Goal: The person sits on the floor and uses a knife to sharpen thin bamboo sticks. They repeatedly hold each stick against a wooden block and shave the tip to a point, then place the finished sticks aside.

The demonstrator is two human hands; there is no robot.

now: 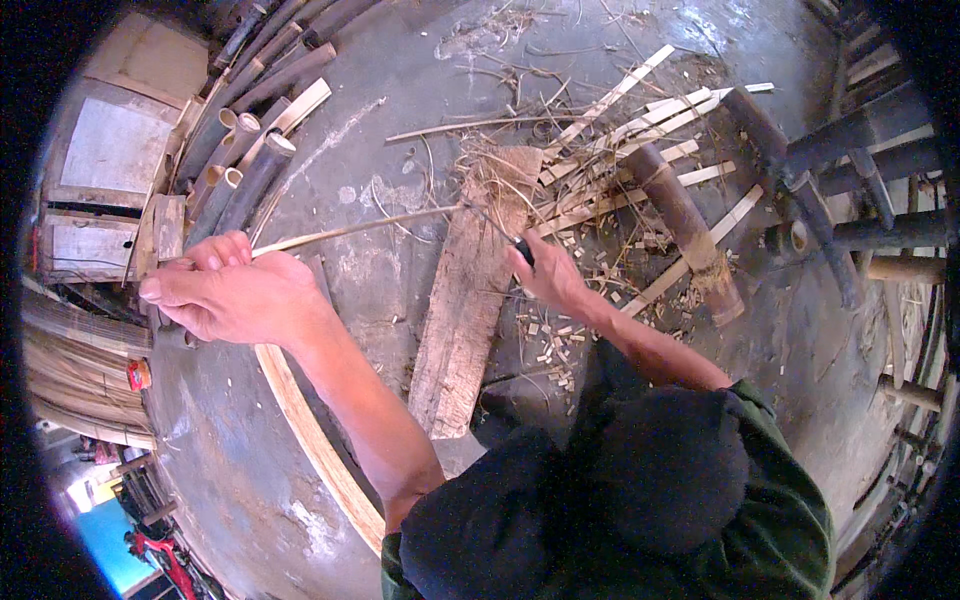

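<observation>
My left hand (235, 290) is closed around one end of a thin bamboo strip (350, 230), raised at the left. From there the strip runs right, its far end over a rough wooden plank (455, 310). My right hand (552, 275) grips the dark handle of a knife (523, 250). The thin blade points up and left over the plank and meets the strip near its far end; whether it cuts into it I cannot tell. Fine shavings (500, 175) lie tangled on the plank's far end.
Split bamboo slats (660, 115) and a thick bamboo pole (685, 230) lie at the right, among small cut bits (560, 345). Bamboo tubes (245, 165) are stacked at the far left. A long pale bamboo piece (310, 440) lies beside my left forearm. Bamboo poles (880, 225) form a frame at the right edge.
</observation>
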